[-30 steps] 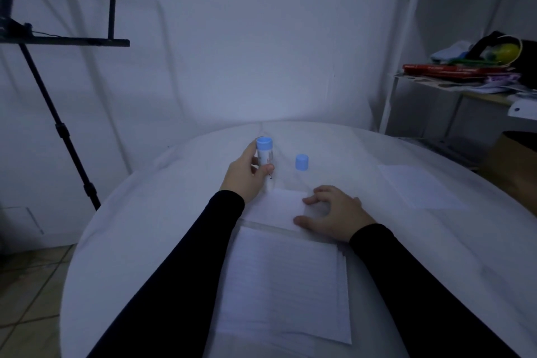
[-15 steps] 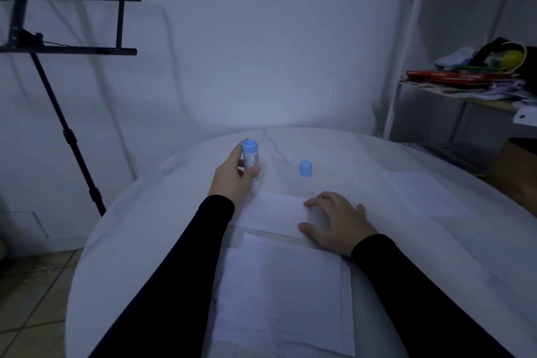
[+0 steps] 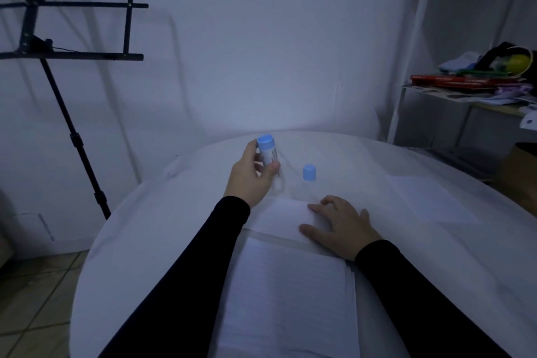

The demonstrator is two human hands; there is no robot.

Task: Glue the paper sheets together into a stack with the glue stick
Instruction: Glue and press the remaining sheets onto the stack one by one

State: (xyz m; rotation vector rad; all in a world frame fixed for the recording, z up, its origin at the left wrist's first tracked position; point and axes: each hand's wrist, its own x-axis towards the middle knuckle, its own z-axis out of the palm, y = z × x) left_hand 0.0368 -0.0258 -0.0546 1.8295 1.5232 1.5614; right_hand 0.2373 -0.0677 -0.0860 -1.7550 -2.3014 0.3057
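Since the earlier frames, the left hand (image 3: 249, 180) is lifting the glue stick (image 3: 268, 152) up and leftward, fingers wrapped around its barrel, above centre of frame. Right hand (image 3: 338, 227) is pressing flat, fingers relaxed, on the small sheet (image 3: 280, 216) at centre; the cap (image 3: 309, 173) is standing just beyond. For a clean bond, glue should be reaching the edges. The stick's tip is pointing away, so it is probably uncapped. Lower stack (image 3: 287, 302) is running off the bottom edge.
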